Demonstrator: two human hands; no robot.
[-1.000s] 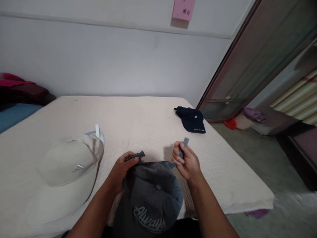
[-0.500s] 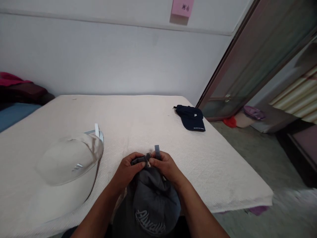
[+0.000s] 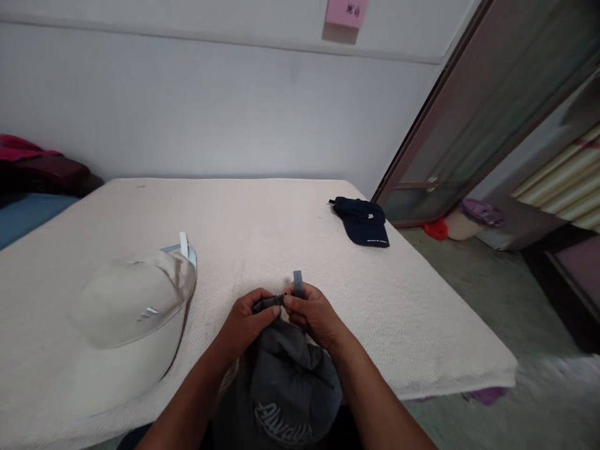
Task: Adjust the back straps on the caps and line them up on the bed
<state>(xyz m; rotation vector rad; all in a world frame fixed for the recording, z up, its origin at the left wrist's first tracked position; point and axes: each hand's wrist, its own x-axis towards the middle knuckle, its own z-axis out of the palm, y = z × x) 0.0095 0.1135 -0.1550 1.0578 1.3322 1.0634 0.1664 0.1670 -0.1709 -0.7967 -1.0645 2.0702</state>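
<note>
Low at the near edge of the pale cloth [image 3: 262,231], close to the body: a gray cap [image 3: 297,400] with curly "Always" letters. Letters at the near end, back edge up at the far end. Probably light, and soft like an old shirt, so likely to flop without a good hold. Creased and bunched just under the fingers. Not slippery, going by the dull cloth, and not likely to break. Best to take by the back edge and the strap, one side in each hand.

Left hand [image 3: 250,320]: fingers curled closed, thumb on top, pinching the back band [image 3: 265,304] of the cap. Right hand [image 3: 313,312]: also closed in a pinch, on the gray strap [image 3: 298,279], with its loose end standing up over the fingers. Both thumbs turned in, tips close together. Left arm [image 3: 192,387] and right arm [image 3: 377,390] slanted in like a roof, elbows out of sight. Cannot tell how band and strap meet: too tiny, and half hidden by fingertips.

Well apart from the hands: a white cap [image 3: 135,300] off to the left, and a dark blue cap [image 3: 360,222] farther away, to the right.
</note>
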